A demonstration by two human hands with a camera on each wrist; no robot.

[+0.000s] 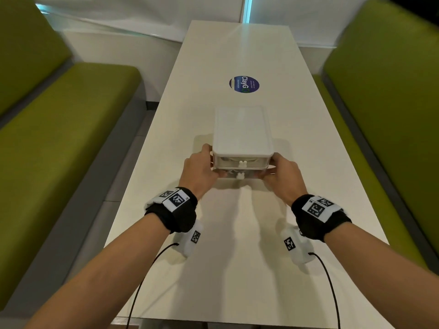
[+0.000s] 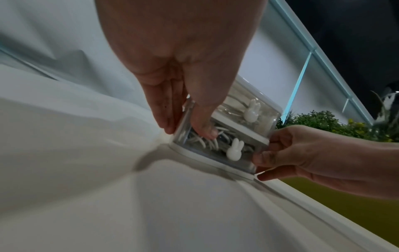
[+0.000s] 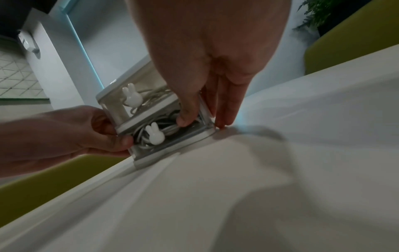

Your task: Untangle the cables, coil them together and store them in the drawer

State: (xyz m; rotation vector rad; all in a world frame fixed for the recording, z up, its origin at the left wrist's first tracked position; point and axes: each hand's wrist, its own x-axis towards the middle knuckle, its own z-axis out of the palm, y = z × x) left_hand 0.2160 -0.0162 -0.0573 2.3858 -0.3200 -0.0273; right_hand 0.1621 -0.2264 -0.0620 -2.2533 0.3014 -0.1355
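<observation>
A small white two-drawer box (image 1: 241, 129) stands mid-table, each clear drawer front carrying a white rabbit-shaped knob. White coiled cables (image 2: 202, 141) (image 3: 141, 134) lie inside the lower drawer (image 1: 240, 175), whose front sits slightly forward of the upper one. More cable shows in the upper drawer (image 3: 146, 95). My left hand (image 1: 206, 162) (image 2: 186, 129) holds the box's front left corner, fingers along the side and thumb on the lower drawer front. At the front right corner, my right hand (image 1: 275, 167) (image 3: 204, 123) grips the same way.
The long white table (image 1: 237, 257) carries a round blue sticker (image 1: 244, 84) beyond the box. Green benches (image 1: 59, 129) (image 1: 384, 103) run along both sides. A white wall closes the far end. Green plants (image 2: 323, 122) stand past the right bench.
</observation>
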